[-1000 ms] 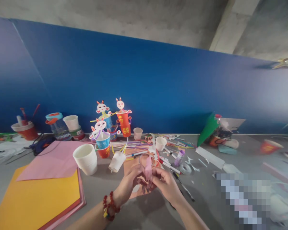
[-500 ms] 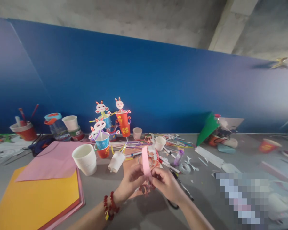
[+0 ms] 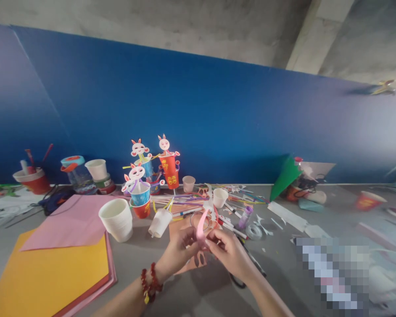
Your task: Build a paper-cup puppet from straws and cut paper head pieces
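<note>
Between my two hands, over the front middle of the table, a curved pink paper strip (image 3: 202, 224) stands up with its tip pointing away from me. My left hand (image 3: 181, 247), with a red bead bracelet at the wrist, pinches its lower end from the left. From the right, the thumb and fingers of my right hand (image 3: 227, 249) close on the same end. Beneath them lies an orange-pink paper sheet (image 3: 181, 225) with dark oval marks, and a roll of tape (image 3: 198, 220) is partly hidden behind the strip.
White cups (image 3: 116, 220) and rabbit-faced cup figures (image 3: 141, 193) stand left of centre. Pink paper (image 3: 69, 220) and yellow paper (image 3: 56, 268) lie at left. Markers, a purple glue stick (image 3: 246, 216), clear tape (image 3: 254, 231) and scraps spread behind my right hand. A blue panel (image 3: 198, 110) rises behind.
The pink strip's upper end has bent lower and to the right, and it now shows a curved shape. Both hands stay in nearly the same place.
</note>
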`<state>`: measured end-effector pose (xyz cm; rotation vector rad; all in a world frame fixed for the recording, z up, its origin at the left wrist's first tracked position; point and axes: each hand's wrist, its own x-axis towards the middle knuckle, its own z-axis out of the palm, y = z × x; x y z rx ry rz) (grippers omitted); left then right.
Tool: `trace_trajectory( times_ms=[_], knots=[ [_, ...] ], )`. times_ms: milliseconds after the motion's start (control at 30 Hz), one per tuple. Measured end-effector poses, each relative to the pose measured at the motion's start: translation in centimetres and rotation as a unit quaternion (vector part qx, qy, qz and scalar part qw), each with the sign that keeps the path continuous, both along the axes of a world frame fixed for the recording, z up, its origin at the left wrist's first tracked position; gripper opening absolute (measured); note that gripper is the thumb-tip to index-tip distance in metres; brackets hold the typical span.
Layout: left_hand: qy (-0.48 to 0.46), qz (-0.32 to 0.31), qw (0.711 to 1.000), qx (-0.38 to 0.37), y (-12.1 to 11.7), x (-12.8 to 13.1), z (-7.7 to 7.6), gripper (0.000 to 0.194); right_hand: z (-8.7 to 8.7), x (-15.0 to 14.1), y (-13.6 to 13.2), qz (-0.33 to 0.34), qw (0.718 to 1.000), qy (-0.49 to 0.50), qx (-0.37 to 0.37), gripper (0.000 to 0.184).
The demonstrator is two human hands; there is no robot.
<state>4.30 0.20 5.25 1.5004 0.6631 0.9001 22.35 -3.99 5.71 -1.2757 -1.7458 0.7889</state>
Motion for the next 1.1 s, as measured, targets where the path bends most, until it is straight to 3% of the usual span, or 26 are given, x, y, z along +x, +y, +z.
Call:
trace_trajectory(
  times_ms=[100, 200, 300, 367, 467, 600, 733, 833, 900, 967, 1100],
  knots=[
    [-0.004, 0.011, 1.000, -0.015, 0.0, 0.1, 0.2, 0.022, -1.0, 1.8, -1.1, -0.071, 0.996, -0.057, 0.019, 0.027],
    [-0.032, 0.034, 0.999, -0.026, 0.1, 0.1, 0.2, 0.023, -2.9, 4.2, -3.2, -0.155, 0.963, -0.220, 0.012, 0.019],
    [-0.076, 0.034, 0.995, -0.056, 0.2, 0.1, -0.1, 0.023, -4.8, 5.8, -5.1, -0.150, 0.937, -0.317, 0.003, 0.009],
    [-0.085, 0.033, 0.993, -0.073, 0.1, 0.2, -0.2, 0.022, -5.6, 6.1, -5.7, -0.142, 0.925, -0.353, 0.004, 0.015],
    [-0.090, 0.026, 0.992, -0.087, -0.2, 0.3, -0.1, 0.020, -6.1, 5.9, -5.6, -0.148, 0.909, -0.389, -0.010, 0.020],
    [-0.097, 0.029, 0.990, -0.096, -0.5, 0.3, 0.6, 0.020, -6.2, 6.0, -5.2, -0.154, 0.909, -0.387, -0.030, 0.010],
    [-0.112, 0.046, 0.989, -0.090, -0.4, 0.3, 0.9, 0.022, -6.2, 7.3, -5.3, -0.174, 0.941, -0.283, -0.066, 0.005],
    [-0.132, 0.053, 0.985, -0.094, -0.3, 0.4, 0.6, 0.021, -6.1, 7.9, -5.5, -0.150, 0.979, -0.057, -0.123, 0.025],
    [-0.139, 0.063, 0.983, -0.101, -0.3, 0.4, 0.3, 0.021, -5.7, 7.3, -5.7, -0.120, 0.974, 0.108, -0.159, 0.046],
    [-0.137, 0.081, 0.982, -0.103, -0.4, 0.5, -0.1, 0.021, -5.3, 5.7, -6.0, -0.094, 0.957, 0.204, -0.181, 0.061],
    [-0.144, 0.119, 0.976, -0.108, -0.5, 0.6, -0.4, 0.024, -5.0, 1.2, -6.7, -0.017, 0.947, 0.208, -0.245, 0.068]
  ],
)
